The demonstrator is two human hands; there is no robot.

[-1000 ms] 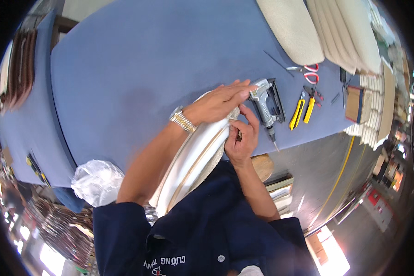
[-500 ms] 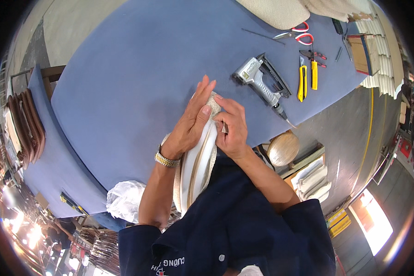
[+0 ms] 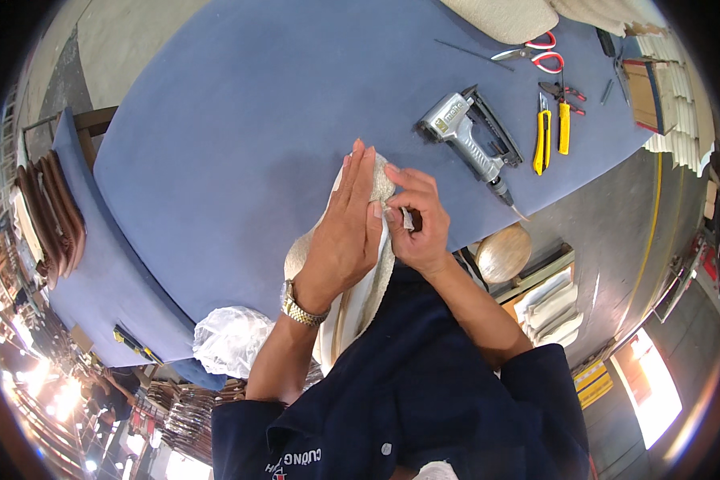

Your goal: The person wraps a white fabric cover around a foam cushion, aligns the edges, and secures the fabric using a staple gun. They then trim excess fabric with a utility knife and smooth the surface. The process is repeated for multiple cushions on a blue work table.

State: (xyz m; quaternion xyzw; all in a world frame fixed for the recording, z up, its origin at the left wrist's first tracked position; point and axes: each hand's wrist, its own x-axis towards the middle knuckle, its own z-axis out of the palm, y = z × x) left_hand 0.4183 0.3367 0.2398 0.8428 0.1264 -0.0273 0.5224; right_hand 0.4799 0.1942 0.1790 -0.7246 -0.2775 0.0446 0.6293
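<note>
A padded panel, covered in beige textured fabric with a white layer and a tan strip along its open side, stands on edge against my front. Along its upper part lies my left hand, fingers straight and together, the thumb bent over the open side. My right hand pinches the fabric edge near the panel's top end, thumb against curled index finger. Much of the panel is hidden behind my left hand and forearm. To the right, a silver staple gun with a hose rests on the blue table.
At the table's right lie a yellow cutter, yellow-and-red-handled pliers and red-handled scissors. Beige padded pieces sit at the far edge. A clear plastic bag is at the near left. A round wooden stool stands to the right.
My left hand has turned and shifted right, now covering more of the panel's open side. The panel has tilted, showing more beige fabric on its left. My right hand still pinches the fabric edge.
</note>
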